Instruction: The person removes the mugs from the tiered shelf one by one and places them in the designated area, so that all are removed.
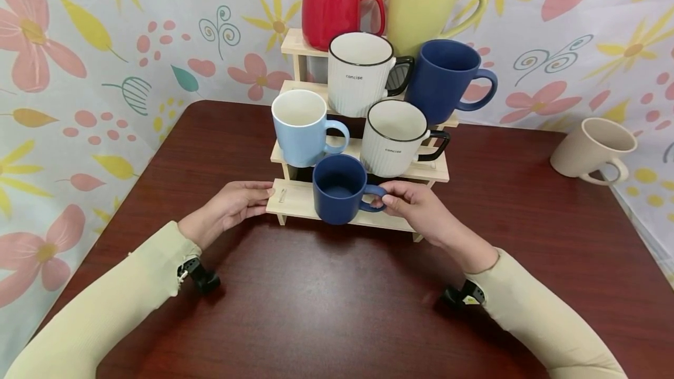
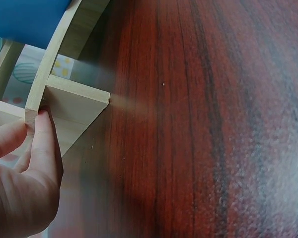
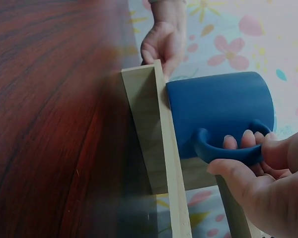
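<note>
A wooden stepped rack (image 1: 295, 196) stands on the table, with a small navy blue mug (image 1: 337, 203) upright on its lowest step. By its handle, on the mug's right side, my right hand (image 1: 418, 206) holds this mug between thumb and fingers. The mug's base meets the front board in the right wrist view, and the handle (image 3: 228, 154) runs between the fingertips. At the left end of the lowest step, my left hand (image 1: 234, 206) pinches the board (image 2: 37, 91), thumb on one face and fingers on the other.
Higher steps carry a light blue mug (image 1: 300, 133), two white ribbed mugs (image 1: 389, 154) with black handles, another navy mug (image 1: 439, 86), a red mug (image 1: 329, 13) and a yellow mug (image 1: 421, 7). A beige mug (image 1: 590, 151) lies tilted near the table's (image 1: 337, 309) right edge. Floral cloth (image 1: 158, 45) hangs behind.
</note>
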Demonstrator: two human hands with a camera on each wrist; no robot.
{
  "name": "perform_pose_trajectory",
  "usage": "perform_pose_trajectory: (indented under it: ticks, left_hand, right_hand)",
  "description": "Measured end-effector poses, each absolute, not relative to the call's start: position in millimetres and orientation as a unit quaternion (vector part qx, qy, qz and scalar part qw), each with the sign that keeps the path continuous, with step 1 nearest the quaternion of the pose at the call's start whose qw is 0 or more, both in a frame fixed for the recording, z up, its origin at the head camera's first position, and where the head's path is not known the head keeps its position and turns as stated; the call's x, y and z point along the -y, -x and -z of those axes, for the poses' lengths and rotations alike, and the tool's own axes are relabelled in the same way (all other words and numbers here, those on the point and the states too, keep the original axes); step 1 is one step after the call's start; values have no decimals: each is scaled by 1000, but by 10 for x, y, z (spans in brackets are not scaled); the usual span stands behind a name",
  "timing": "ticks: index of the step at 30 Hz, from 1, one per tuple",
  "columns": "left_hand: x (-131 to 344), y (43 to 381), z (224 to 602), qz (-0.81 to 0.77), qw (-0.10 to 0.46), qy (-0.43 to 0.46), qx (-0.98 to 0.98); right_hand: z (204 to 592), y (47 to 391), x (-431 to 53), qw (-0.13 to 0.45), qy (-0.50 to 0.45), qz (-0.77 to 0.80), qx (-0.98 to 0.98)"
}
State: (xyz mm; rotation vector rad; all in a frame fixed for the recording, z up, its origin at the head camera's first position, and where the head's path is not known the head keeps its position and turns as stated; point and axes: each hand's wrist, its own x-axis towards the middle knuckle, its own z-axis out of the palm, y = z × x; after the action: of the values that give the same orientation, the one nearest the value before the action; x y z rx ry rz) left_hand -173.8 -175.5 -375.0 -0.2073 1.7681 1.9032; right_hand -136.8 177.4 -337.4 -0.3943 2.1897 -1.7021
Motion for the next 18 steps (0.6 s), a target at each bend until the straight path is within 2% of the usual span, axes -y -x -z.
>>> perform_pose_trajectory:
  ticks: [18]
  left_hand:
    - [1752,1737,3737,-698,267,79,-659]
  right_hand:
    - [3364,1231,-1879,135,135,564,-803]
